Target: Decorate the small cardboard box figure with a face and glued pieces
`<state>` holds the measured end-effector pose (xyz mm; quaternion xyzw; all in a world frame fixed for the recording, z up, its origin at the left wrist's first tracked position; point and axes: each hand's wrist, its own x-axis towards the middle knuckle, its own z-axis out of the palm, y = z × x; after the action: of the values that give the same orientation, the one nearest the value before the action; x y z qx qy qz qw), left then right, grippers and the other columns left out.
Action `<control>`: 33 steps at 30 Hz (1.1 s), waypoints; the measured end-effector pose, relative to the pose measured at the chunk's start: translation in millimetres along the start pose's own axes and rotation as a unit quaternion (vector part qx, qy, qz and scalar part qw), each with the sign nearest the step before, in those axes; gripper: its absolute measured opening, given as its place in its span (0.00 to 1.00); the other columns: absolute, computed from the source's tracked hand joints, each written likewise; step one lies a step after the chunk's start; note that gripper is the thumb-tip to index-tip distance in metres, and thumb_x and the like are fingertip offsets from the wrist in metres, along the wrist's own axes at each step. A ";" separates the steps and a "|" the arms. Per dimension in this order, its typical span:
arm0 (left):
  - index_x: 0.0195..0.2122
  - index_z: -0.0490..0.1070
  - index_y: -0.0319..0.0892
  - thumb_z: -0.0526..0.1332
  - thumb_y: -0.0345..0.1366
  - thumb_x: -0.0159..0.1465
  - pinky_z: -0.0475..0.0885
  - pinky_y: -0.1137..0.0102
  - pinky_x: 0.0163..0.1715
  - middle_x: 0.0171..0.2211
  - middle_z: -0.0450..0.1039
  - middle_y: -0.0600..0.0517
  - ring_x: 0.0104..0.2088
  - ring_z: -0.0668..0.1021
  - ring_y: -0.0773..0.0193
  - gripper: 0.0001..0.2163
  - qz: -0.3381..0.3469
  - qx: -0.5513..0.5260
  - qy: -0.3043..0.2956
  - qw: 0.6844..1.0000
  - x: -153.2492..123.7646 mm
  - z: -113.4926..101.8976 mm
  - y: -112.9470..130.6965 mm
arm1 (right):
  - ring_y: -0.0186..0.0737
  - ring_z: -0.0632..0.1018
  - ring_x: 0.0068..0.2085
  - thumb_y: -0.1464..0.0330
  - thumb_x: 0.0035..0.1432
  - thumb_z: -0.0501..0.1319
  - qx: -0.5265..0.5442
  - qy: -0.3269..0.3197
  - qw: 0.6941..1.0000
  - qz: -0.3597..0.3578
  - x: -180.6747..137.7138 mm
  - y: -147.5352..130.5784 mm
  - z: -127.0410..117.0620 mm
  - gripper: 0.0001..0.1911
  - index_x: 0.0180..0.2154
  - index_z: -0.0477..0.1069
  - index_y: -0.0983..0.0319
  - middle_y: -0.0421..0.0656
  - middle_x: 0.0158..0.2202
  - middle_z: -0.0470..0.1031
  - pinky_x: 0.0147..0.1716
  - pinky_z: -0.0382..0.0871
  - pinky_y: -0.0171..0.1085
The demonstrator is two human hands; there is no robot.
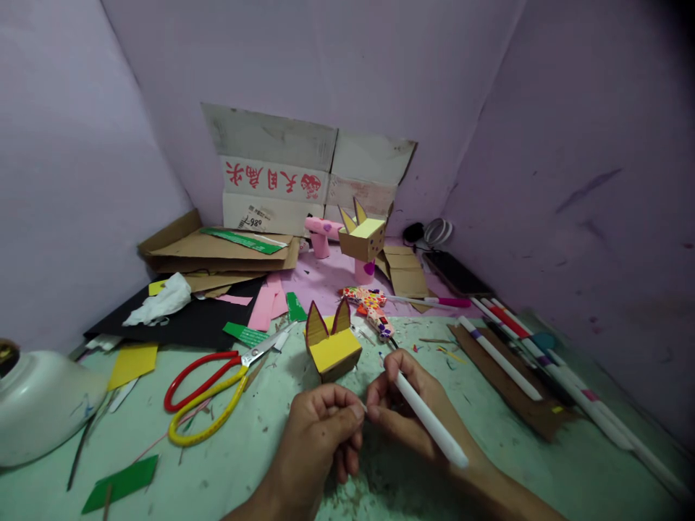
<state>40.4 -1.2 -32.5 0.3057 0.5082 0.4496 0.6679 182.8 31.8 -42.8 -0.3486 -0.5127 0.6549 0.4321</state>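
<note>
Pen (431,420) slants diagonally, tip far-left; right hand (426,387) fingers clamped on it; left hand (323,427) fingers together.

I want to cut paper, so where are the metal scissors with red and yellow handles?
In the head view, the scissors lie on the pale green tabletop, left of the left hand and the nearer eared, yellow-topped cardboard box.

Just beyond the left hand (326,427), a yellow-topped box (337,350) has purple-edged ears (316,327); left of that hand, scissors (242,375) have red and yellow handles (one each). The pen (430,418) in the right hand (402,428) is white, the worktop (217,477) pale green.
</note>
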 end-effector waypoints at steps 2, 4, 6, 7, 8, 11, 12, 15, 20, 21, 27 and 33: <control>0.22 0.66 0.39 0.65 0.40 0.49 0.53 0.82 0.07 0.12 0.66 0.59 0.09 0.64 0.77 0.11 0.000 0.007 -0.001 1.000 -0.2 0.0 -0.4 | 0.28 0.69 0.22 0.72 0.41 0.72 -0.010 0.005 1.000 -0.003 -0.7 -2.0 0.5 0.24 0.30 0.55 0.58 0.34 0.24 0.74 0.21 0.60 0.27; 0.24 0.67 0.40 0.66 0.41 0.49 0.54 0.82 0.07 0.13 0.67 0.59 0.09 0.65 0.76 0.11 0.002 0.024 0.005 1.000 -0.3 0.0 -2.0 | 0.28 0.68 0.22 0.73 0.42 0.71 -0.025 0.010 1.000 -0.011 -0.9 -3.4 1.1 0.24 0.29 0.55 0.58 0.34 0.24 0.74 0.21 0.61 0.27; 0.28 0.66 0.40 0.66 0.42 0.48 0.55 0.82 0.07 0.13 0.67 0.60 0.09 0.66 0.74 0.13 0.007 0.053 0.020 0.998 -0.1 0.1 -4.8 | 0.27 0.67 0.20 0.74 0.43 0.69 -0.040 0.016 0.999 -0.018 -0.9 -4.2 1.9 0.22 0.29 0.54 0.57 0.33 0.23 0.73 0.20 0.60 0.27; 0.29 0.66 0.41 0.66 0.42 0.48 0.55 0.81 0.07 0.12 0.66 0.60 0.09 0.65 0.74 0.13 0.013 0.067 0.030 0.997 0.0 0.2 -6.4 | 0.27 0.66 0.20 0.74 0.43 0.68 -0.049 0.021 0.998 -0.021 -0.7 -4.3 2.2 0.22 0.28 0.53 0.57 0.33 0.22 0.73 0.20 0.59 0.27; 0.29 0.65 0.42 0.66 0.43 0.48 0.54 0.80 0.06 0.12 0.65 0.61 0.09 0.65 0.73 0.14 0.023 0.081 0.038 0.996 -0.2 0.2 -7.9 | 0.27 0.66 0.19 0.74 0.43 0.67 -0.059 0.027 0.998 -0.026 -0.6 -4.4 2.6 0.21 0.28 0.53 0.57 0.33 0.22 0.72 0.19 0.59 0.27; 0.25 0.67 0.42 0.65 0.43 0.50 0.55 0.79 0.09 0.11 0.62 0.61 0.10 0.63 0.74 0.11 0.068 0.123 0.058 0.988 -2.7 0.1 -10.1 | 0.27 0.65 0.19 0.75 0.44 0.64 -0.103 0.041 0.993 -0.049 -1.0 -4.5 3.4 0.20 0.28 0.52 0.56 0.33 0.23 0.72 0.18 0.58 0.27; 0.24 0.69 0.41 0.65 0.42 0.51 0.57 0.79 0.11 0.13 0.64 0.59 0.12 0.64 0.74 0.10 0.086 0.139 0.062 0.984 -4.2 -0.1 -9.8 | 0.26 0.64 0.18 0.75 0.44 0.63 -0.120 0.042 0.990 -0.058 -1.5 -4.5 3.6 0.19 0.28 0.51 0.56 0.33 0.23 0.72 0.18 0.57 0.27; 0.29 0.76 0.40 0.63 0.39 0.54 0.64 0.76 0.20 0.22 0.73 0.52 0.21 0.71 0.69 0.07 0.129 0.189 0.055 0.972 -8.7 -1.1 -6.5 | 0.26 0.63 0.18 0.74 0.46 0.62 -0.170 0.033 0.981 -0.082 -4.1 -3.6 3.8 0.18 0.28 0.52 0.56 0.34 0.25 0.72 0.17 0.56 0.27; 0.30 0.79 0.41 0.62 0.36 0.56 0.69 0.74 0.24 0.25 0.76 0.49 0.25 0.74 0.64 0.07 0.139 0.212 0.046 0.966 -12.2 -2.5 -2.6 | 0.29 0.68 0.20 0.74 0.51 0.60 -0.217 0.004 0.969 -0.121 -9.1 0.6 1.8 0.15 0.29 0.52 0.56 0.36 0.28 0.73 0.19 0.61 0.28; 0.30 0.80 0.41 0.62 0.36 0.56 0.68 0.74 0.23 0.24 0.76 0.50 0.23 0.74 0.65 0.07 0.135 0.211 0.043 0.967 -12.3 -2.7 -2.7 | 0.29 0.69 0.20 0.74 0.52 0.60 -0.225 0.000 0.966 -0.129 -9.8 1.4 1.3 0.15 0.29 0.52 0.56 0.37 0.28 0.73 0.19 0.61 0.28; 0.34 0.78 0.40 0.64 0.38 0.54 0.66 0.75 0.19 0.25 0.77 0.50 0.19 0.71 0.68 0.09 0.103 0.179 0.050 0.977 -10.9 -3.4 -5.1 | 0.30 0.69 0.19 0.74 0.53 0.58 -0.253 0.018 0.949 -0.185 -10.6 3.0 0.1 0.14 0.30 0.52 0.55 0.36 0.27 0.72 0.18 0.62 0.29; 0.25 0.73 0.40 0.64 0.40 0.52 0.58 0.78 0.14 0.13 0.66 0.57 0.14 0.66 0.72 0.08 0.074 0.158 0.062 0.983 -10.9 -0.3 -2.6 | 0.32 0.71 0.21 0.76 0.53 0.57 -0.285 0.009 0.930 -0.233 -8.7 5.2 -0.9 0.14 0.31 0.52 0.55 0.37 0.28 0.72 0.19 0.64 0.30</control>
<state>40.0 -12.2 -30.5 0.4158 0.5895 0.4300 0.5429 185.9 23.6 -47.9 -0.3340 -0.7402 0.3592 0.4599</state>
